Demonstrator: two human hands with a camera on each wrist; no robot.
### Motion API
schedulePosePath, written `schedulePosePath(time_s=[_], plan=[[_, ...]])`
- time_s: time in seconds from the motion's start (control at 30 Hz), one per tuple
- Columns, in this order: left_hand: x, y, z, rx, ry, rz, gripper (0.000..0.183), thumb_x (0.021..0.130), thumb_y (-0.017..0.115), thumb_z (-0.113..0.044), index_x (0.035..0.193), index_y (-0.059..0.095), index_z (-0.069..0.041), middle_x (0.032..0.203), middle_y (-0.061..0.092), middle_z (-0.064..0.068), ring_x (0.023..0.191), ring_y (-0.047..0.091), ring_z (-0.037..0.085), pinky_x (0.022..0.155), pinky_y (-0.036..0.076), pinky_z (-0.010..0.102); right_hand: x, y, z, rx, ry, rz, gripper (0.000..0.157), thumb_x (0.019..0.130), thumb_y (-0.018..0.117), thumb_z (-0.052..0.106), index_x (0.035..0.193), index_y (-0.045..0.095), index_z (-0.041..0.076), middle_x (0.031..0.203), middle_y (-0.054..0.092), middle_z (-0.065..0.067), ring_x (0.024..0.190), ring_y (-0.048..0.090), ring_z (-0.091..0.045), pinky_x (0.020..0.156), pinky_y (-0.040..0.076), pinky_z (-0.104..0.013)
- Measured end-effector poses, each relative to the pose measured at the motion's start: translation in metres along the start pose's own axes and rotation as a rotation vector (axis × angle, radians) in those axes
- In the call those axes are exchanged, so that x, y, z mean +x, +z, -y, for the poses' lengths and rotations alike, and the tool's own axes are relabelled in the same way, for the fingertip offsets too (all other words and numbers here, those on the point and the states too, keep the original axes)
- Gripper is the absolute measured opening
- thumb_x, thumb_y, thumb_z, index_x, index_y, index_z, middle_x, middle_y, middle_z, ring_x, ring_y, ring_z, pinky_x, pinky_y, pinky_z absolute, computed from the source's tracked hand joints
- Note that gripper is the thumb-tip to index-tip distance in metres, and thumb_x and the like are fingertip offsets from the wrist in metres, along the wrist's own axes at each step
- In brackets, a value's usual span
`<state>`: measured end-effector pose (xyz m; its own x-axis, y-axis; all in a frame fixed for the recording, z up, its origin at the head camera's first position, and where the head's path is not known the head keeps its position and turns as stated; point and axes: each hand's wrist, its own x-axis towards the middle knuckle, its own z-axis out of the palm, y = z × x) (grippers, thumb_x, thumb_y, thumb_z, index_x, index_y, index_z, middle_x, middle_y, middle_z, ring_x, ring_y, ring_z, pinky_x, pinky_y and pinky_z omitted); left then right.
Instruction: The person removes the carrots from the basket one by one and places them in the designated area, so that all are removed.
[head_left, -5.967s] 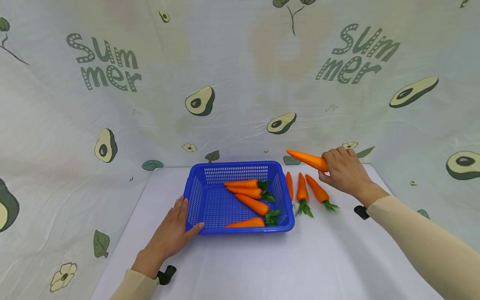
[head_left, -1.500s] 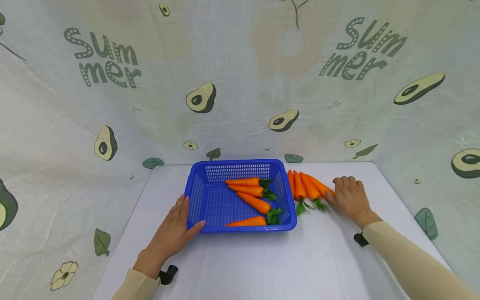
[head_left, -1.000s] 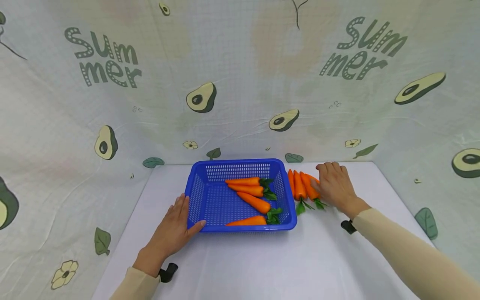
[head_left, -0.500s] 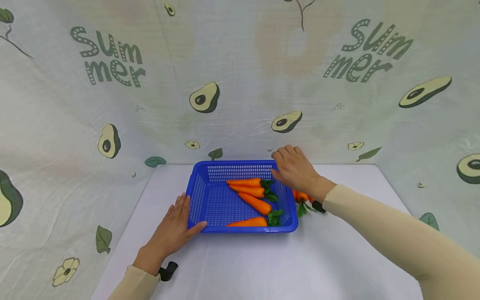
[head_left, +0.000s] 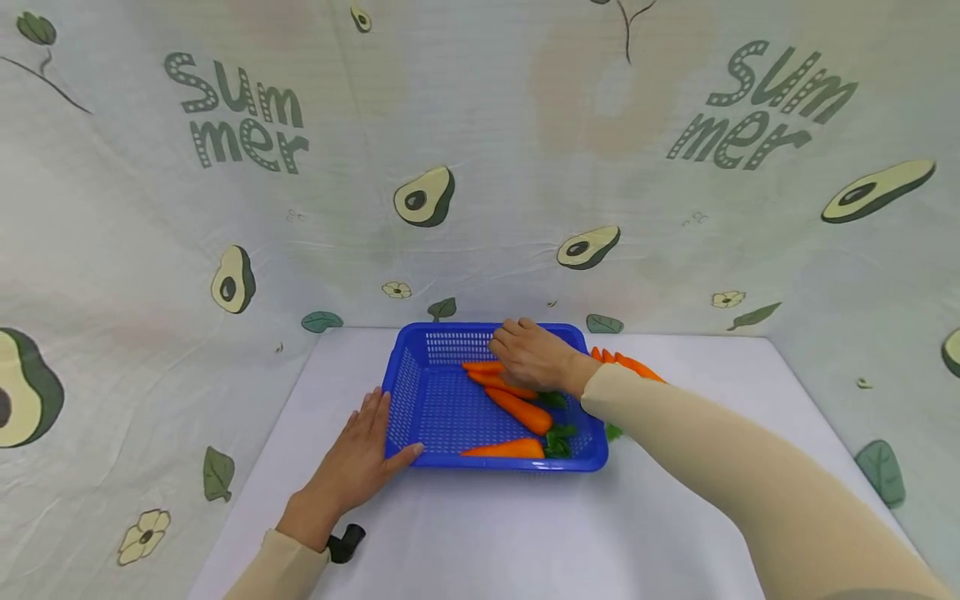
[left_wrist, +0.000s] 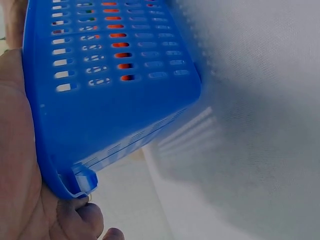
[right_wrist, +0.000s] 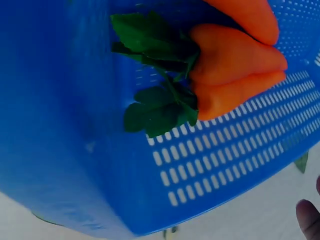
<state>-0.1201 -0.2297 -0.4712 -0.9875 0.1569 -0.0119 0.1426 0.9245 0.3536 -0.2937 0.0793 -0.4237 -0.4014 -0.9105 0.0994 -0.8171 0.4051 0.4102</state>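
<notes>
A blue perforated basket (head_left: 491, 464) stands on the table with several green-topped carrots (head_left: 521, 412) lying inside. My left hand (head_left: 348, 467) rests at its front left corner, fingers straight along the side and thumb on the front rim. My right hand (head_left: 532, 354) reaches over the far right part of the basket, just above the back carrots, partly covering them. In the right wrist view, its fingertips (right_wrist: 307, 217) show at the lower right with no carrot between them, and two back carrots (right_wrist: 235, 65) lie side by side in the basket.
Several more carrots (head_left: 641, 368) lie on the white tabletop (head_left: 480, 533) right of the basket, partly hidden by the right sleeve (head_left: 712, 450). A printed cloth (head_left: 510, 208) hangs behind the table. A black device (head_left: 347, 543) sits at the left wrist.
The carrot my right hand held six seconds ago lies with the others right of the basket. That hand then left them and moved leftward over the basket. My left hand stays put.
</notes>
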Motion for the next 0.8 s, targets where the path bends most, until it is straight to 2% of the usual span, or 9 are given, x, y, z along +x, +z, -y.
schedulePosePath(time_s=[0.13, 0.23, 0.47, 0.57, 0.67, 0.8], plan=[[-0.001, 0.001, 0.0, 0.013, 0.004, -0.007, 0.112, 0.099, 0.051, -0.075, 0.165, 0.015, 0.008, 0.174, 0.011, 0.028, 0.162, 0.013, 0.046, 0.129, 0.02, 0.063, 0.003, 0.0, 0.01, -0.002, -0.068, 0.101, 0.048, 0.104, 0.062, 0.048, 0.134, 0.062, 0.01, 0.128, 0.068, -0.008, 0.117, 0.059, -0.027, 0.105, 0.053, -0.041], [-0.002, 0.001, 0.001, 0.025, 0.01, -0.016, 0.111, 0.099, 0.051, -0.074, 0.165, 0.015, 0.008, 0.174, 0.012, 0.028, 0.162, 0.013, 0.046, 0.129, 0.02, 0.062, 0.002, -0.002, 0.017, -0.027, -0.122, 0.139, 0.044, 0.106, 0.058, 0.046, 0.134, 0.06, 0.013, 0.13, 0.067, -0.006, 0.117, 0.059, -0.025, 0.104, 0.053, -0.038], [-0.002, 0.0, 0.003, 0.003, 0.009, -0.027, 0.11, 0.1, 0.052, -0.072, 0.165, 0.016, 0.009, 0.174, 0.012, 0.029, 0.162, 0.013, 0.047, 0.129, 0.019, 0.063, 0.001, -0.001, 0.008, -0.095, -0.109, 0.175, 0.048, 0.104, 0.062, 0.049, 0.136, 0.061, 0.013, 0.131, 0.066, -0.005, 0.119, 0.058, -0.026, 0.104, 0.053, -0.039], [-0.002, 0.001, 0.003, -0.006, 0.01, -0.012, 0.11, 0.1, 0.052, -0.072, 0.165, 0.015, 0.009, 0.174, 0.011, 0.028, 0.162, 0.012, 0.046, 0.129, 0.019, 0.062, 0.0, 0.007, -0.002, -0.123, -0.117, 0.153, 0.041, 0.106, 0.06, 0.043, 0.132, 0.063, 0.012, 0.127, 0.068, -0.007, 0.114, 0.058, -0.026, 0.097, 0.054, -0.039], [-0.001, 0.002, 0.001, -0.003, 0.008, -0.009, 0.111, 0.099, 0.052, -0.074, 0.165, 0.015, 0.007, 0.175, 0.011, 0.027, 0.162, 0.012, 0.044, 0.129, 0.02, 0.061, 0.001, 0.013, -0.011, -0.168, -0.138, 0.118, 0.026, 0.108, 0.056, 0.033, 0.121, 0.065, 0.012, 0.118, 0.068, -0.006, 0.106, 0.057, -0.026, 0.088, 0.052, -0.038], [-0.001, 0.002, 0.002, -0.003, 0.004, -0.016, 0.111, 0.099, 0.051, -0.075, 0.166, 0.015, 0.006, 0.175, 0.011, 0.026, 0.162, 0.013, 0.044, 0.129, 0.02, 0.06, 0.011, 0.017, -0.017, -0.22, -0.181, 0.171, 0.02, 0.11, 0.053, 0.028, 0.118, 0.064, 0.013, 0.115, 0.066, -0.006, 0.105, 0.055, -0.026, 0.088, 0.051, -0.036]])
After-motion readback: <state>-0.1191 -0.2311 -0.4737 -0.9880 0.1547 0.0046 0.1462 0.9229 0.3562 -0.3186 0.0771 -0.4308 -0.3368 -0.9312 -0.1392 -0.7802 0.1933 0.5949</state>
